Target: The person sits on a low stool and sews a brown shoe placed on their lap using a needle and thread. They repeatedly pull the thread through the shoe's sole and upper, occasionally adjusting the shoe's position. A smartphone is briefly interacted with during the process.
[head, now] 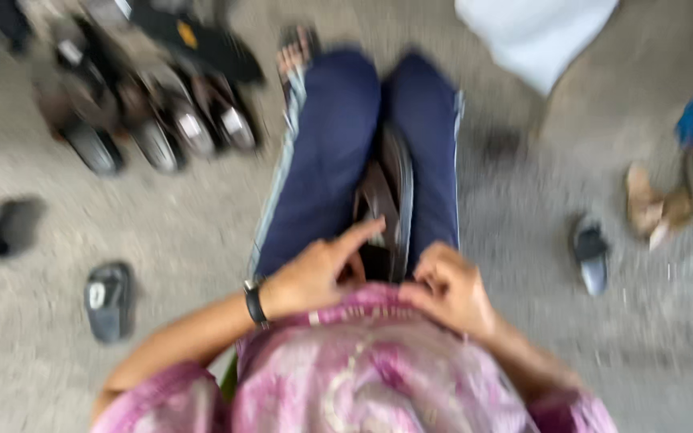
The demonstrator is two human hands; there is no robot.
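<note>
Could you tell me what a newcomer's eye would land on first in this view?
First, the dark sandal with a pale sole edge clamped between the knees in navy trousers, centre frame. The left hand points a finger onto it, while the right hand is curled at its near end. At upper left, a row of dark shoes lies on the grey concrete floor.

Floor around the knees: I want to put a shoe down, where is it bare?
Bare floor lies between the shoe row, the lone sandal and the left leg. More lies right of the right leg, up to a dark shoe. The lap, with both hands, is crowded.
</note>
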